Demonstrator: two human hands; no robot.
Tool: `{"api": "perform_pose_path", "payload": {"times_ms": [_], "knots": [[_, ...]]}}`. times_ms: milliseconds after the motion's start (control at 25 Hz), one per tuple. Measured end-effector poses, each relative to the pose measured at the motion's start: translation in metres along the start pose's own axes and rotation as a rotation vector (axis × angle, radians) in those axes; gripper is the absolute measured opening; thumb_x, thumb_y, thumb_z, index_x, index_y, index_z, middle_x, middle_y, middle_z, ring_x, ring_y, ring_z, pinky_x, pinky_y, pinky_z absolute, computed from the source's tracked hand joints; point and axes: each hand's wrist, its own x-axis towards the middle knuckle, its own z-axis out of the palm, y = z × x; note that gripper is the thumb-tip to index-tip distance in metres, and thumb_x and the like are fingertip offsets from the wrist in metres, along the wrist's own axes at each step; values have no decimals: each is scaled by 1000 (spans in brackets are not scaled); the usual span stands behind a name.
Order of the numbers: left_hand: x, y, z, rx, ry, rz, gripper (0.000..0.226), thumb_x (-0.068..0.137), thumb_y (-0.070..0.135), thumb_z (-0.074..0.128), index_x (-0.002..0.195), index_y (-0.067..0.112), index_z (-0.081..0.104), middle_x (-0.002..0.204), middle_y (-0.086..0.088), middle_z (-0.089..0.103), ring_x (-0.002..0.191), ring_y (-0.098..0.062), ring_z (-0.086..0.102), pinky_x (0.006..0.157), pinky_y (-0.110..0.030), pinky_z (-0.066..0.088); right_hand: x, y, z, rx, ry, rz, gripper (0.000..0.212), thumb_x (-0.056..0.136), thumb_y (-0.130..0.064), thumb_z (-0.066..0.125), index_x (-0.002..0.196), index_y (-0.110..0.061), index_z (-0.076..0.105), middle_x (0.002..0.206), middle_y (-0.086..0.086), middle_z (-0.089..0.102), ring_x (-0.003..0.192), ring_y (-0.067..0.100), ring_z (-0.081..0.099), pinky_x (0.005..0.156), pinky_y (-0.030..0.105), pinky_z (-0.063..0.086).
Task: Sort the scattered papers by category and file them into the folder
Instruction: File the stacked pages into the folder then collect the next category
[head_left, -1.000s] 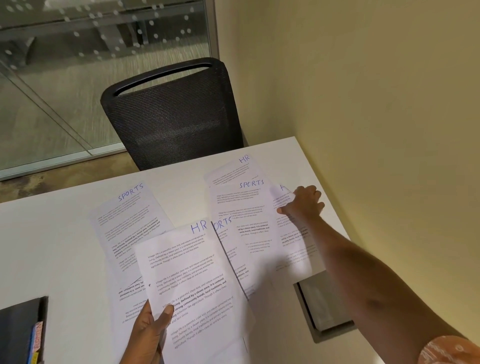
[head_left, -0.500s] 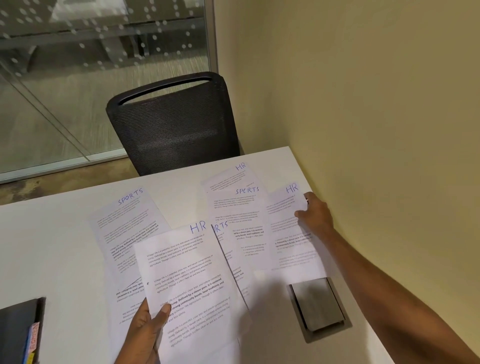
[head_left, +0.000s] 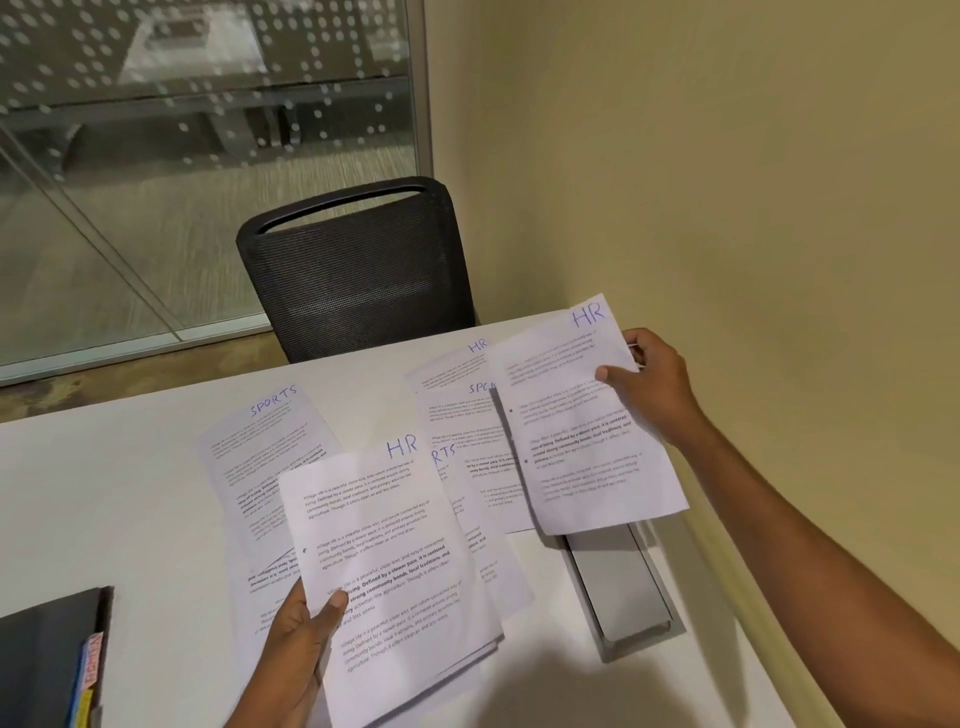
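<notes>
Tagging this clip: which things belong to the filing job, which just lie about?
Job: white HR sheet in right hand; white HR stack in left hand; loose white printed sheets; dark tabbed folder.
Lying about: black mesh chair; grey metal desk hatch.

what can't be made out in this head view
- Head view: folder cut off by the left and bottom edges; tab labels blurred.
- Head view: heading "SPO" half covered by the far HR sheet in the right hand.
- Head view: sheet count under the near HR sheet in the left hand.

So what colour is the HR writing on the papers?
Blue pen, clearest in the head view on the sheet the right hand holds.
</notes>
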Motion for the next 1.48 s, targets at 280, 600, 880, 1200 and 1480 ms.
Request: {"api": "perform_pose_path", "payload": {"times_ms": [280, 600, 880, 1200, 1480], "knots": [[-20, 21, 1, 12, -52, 1, 43, 105, 0, 58, 144, 19, 62, 134, -9, 76, 124, -34, 72, 102, -52, 59, -39, -22, 43, 386, -184, 214, 48, 86, 5, 82, 128, 0, 61, 109, 15, 82, 89, 32, 80, 75, 44, 67], [-37, 36, -7, -11, -138, -10, 47, 105, 2, 58, 147, 22, 60, 140, -8, 72, 127, -34, 71, 111, -59, 52, -107, 16, 142, 389, -359, 361, 38, 90, 5, 80, 124, -3, 66, 114, 13, 81, 104, 35, 79, 97, 55, 62], [-41, 43, -19, -60, -198, -24, 48, 106, 2, 56, 149, 24, 59, 142, -7, 72, 127, -33, 71, 96, -47, 63, -131, 29, 189, 418, -459, 365, 37, 93, -1, 79, 128, -5, 67, 123, 10, 79, 114, 32, 76, 105, 53, 58], [-30, 42, -27, -40, -215, -84, 43, 111, 17, 53, 153, 27, 55, 148, -6, 68, 135, -29, 66, 112, -52, 54, -132, 39, 210, 431, -570, 457, 63, 79, 9, 86, 135, -5, 61, 124, 12, 79, 116, 33, 75, 106, 54, 57], [-7, 35, -19, 65, -220, -14, 54, 104, 2, 62, 153, 23, 54, 148, -5, 68, 137, -27, 64, 125, -56, 38, -117, 40, 229, 429, -641, 420, 67, 75, 4, 89, 136, -4, 61, 126, 12, 78, 119, 32, 74, 108, 51, 56]]}}
